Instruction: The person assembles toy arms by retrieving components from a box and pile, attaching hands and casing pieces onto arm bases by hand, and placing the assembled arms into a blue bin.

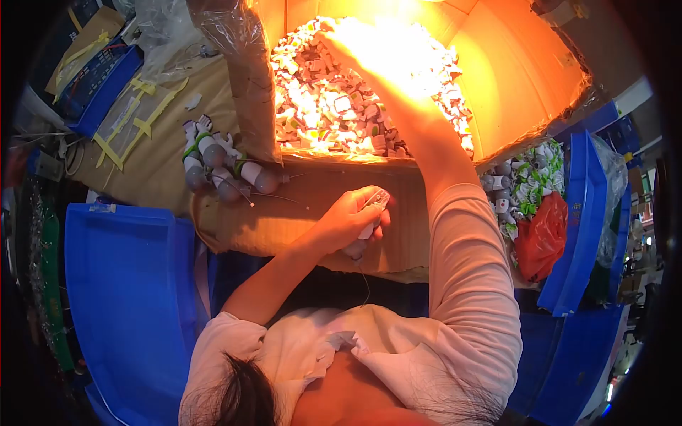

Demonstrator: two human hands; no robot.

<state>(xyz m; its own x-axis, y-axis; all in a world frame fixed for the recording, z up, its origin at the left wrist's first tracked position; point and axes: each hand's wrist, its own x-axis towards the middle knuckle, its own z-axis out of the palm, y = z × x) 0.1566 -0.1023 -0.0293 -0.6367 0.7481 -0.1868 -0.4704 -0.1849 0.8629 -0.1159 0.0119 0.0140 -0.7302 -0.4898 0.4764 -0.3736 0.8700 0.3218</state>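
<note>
My left hand (pixel 347 219) is closed around a small white-and-grey plastic piece (pixel 354 248), in front of the cardboard box. A clear part shows at its upper end between thumb and fingers, and a thin strand hangs below. The fingers hide most of it. My right arm reaches up into the open cardboard box (pixel 522 71), over a heap of small white parts (pixel 320 106) with purple and green bits. Strong glare washes out my right hand (pixel 341 41) at the back of the heap, so its fingers cannot be made out.
Several white-and-grey figures (pixel 220 167) with green bands lie left of the box. To the right are more white-and-green parts (pixel 536 174) and a red plastic bag (pixel 542 238). Blue bins (pixel 124 284) stand at the left, with another blue bin (pixel 579 227) at the right.
</note>
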